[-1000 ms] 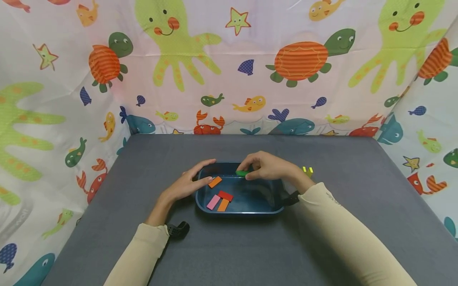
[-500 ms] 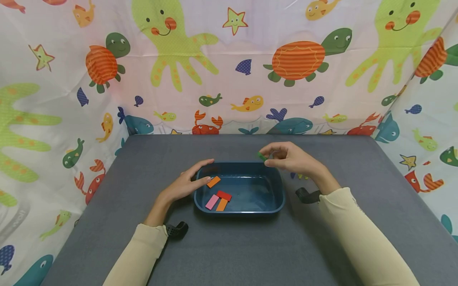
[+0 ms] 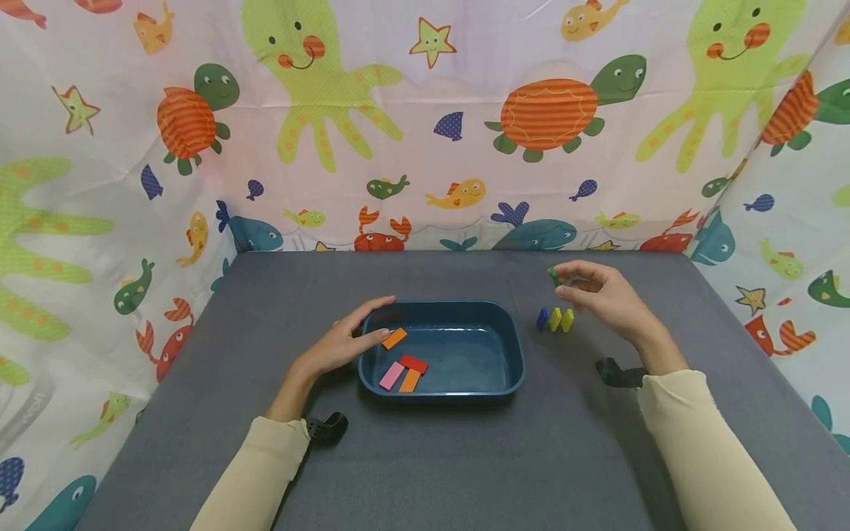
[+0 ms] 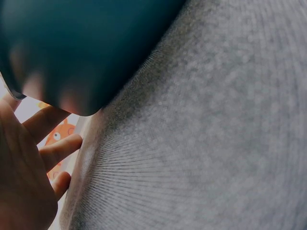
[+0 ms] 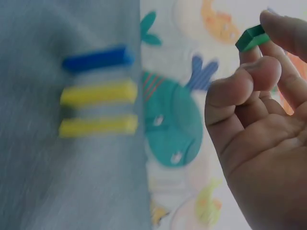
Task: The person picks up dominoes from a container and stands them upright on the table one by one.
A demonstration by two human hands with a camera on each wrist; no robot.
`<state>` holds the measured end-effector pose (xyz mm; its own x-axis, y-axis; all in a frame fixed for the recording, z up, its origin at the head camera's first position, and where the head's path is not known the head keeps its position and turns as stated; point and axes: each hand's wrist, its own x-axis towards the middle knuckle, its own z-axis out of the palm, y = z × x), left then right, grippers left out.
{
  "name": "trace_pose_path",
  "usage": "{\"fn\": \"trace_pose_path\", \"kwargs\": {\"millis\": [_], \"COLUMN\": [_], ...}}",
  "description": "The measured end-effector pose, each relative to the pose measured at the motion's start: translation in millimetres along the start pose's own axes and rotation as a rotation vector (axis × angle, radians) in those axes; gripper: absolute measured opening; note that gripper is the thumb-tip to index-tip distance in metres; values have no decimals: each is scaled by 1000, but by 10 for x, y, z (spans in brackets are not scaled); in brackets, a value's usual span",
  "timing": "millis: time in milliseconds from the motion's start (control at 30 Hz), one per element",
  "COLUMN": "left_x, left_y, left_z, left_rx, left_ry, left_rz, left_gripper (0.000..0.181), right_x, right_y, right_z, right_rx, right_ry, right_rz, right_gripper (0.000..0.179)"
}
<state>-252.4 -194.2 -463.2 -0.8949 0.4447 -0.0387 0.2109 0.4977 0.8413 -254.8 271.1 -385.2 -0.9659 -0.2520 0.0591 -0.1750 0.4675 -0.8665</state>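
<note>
My right hand (image 3: pixel 607 299) is raised to the right of the dark blue tray (image 3: pixel 441 396). It pinches a green domino-like block (image 5: pixel 252 39) between thumb and fingers, above the tabletop. Below and left of it, one blue block (image 3: pixel 542 318) and two yellow blocks (image 3: pixel 561 319) stand upright in a row with small gaps. My left hand (image 3: pixel 341 345) rests at the tray's left end, fingers fairly straight, the thumb over the rim near an orange block (image 3: pixel 395 338). In the left wrist view, its spread fingers (image 4: pixel 60 152) lie outside the tray wall.
Inside the tray lie a red block (image 3: pixel 415 363), a pink block (image 3: pixel 392 375) and another orange block (image 3: pixel 409 380). The grey tabletop (image 3: pixel 432 464) ends at a sea-animal curtain (image 3: pixel 412 110) behind and on both sides.
My right hand has lifted the green block out of the tray and carried it right, past the standing blocks, uncovering them. The left hand stays at the tray.
</note>
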Motion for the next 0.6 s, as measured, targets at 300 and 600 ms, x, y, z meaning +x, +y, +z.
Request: {"fn": "trace_pose_path", "kwargs": {"millis": [300,600], "left_x": [-3,14], "left_y": [-6,-7], "left_z": [8,15], "left_rx": [5,-7], "left_ry": [0,3], "left_rz": [-1,9], "left_gripper": [61,60], "right_x": [-162,-207], "right_y": [591,799], "right_z": [-190,-215], "right_rx": [-18,-109], "right_ry": [76,-36], "right_rz": [139,220], "right_gripper": [34,40]}}
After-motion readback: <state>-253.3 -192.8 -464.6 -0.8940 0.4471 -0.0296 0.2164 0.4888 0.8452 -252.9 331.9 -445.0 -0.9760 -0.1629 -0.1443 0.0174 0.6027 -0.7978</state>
